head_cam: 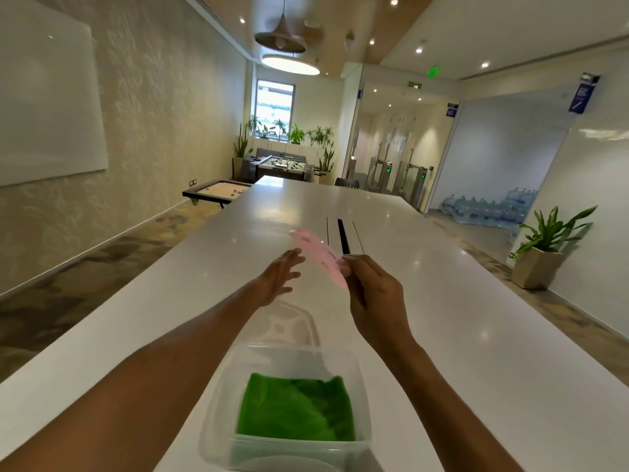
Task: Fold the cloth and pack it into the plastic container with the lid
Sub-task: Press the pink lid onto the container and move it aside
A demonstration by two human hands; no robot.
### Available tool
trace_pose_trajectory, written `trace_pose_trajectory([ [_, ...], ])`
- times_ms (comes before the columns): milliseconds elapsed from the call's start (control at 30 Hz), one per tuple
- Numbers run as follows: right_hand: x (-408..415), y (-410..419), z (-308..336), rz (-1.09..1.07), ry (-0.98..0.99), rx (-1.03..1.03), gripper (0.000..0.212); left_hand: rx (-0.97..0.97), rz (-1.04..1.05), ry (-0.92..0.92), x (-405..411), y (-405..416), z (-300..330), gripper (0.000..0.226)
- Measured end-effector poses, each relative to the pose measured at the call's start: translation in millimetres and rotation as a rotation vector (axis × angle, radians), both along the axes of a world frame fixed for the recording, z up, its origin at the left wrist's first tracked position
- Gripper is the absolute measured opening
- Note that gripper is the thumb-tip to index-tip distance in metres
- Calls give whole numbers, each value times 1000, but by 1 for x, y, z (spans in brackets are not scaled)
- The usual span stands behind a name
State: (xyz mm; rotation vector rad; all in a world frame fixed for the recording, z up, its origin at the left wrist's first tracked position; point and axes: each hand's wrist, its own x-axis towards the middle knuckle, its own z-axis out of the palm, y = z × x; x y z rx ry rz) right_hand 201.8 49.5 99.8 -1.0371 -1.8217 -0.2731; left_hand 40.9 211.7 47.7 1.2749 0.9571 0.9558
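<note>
A folded green cloth lies inside a clear plastic container at the near edge of the white table. Above the table, my right hand grips a pink translucent lid by its near end, tilted on edge. My left hand hovers just left of the lid with fingers spread, holding nothing. A second clear plastic piece, blurred, lies flat on the table just behind the container.
A dark cable slot runs along the table's middle beyond the hands. A potted plant stands on the floor at right. A low game table stands at left beyond the table's edge.
</note>
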Motion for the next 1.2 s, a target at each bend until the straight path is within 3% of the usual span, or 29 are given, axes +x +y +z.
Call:
trace_pose_trajectory([
  [167,-25,-22,23,73,233,-114,34,28,62,-241,-26,-23,23,42],
  [367,-34,-38,28,200,669,-295,29,61,109,-465,-55,-54,47,37],
  [467,-37,-48,26,279,958,-383,26,82,138,-383,-68,-75,54,26],
  [533,-34,-51,22,265,1049,-450,21,102,180,-247,-74,-87,48,27],
  [700,-24,-57,-5,35,959,-564,48,131,235,-99,-81,-116,18,22],
  [900,-18,-59,-48,-222,724,-687,40,-5,266,30,-68,-142,-14,18],
  [1200,-11,-54,-83,-288,643,-930,49,-106,291,203,-65,-151,-43,18],
])
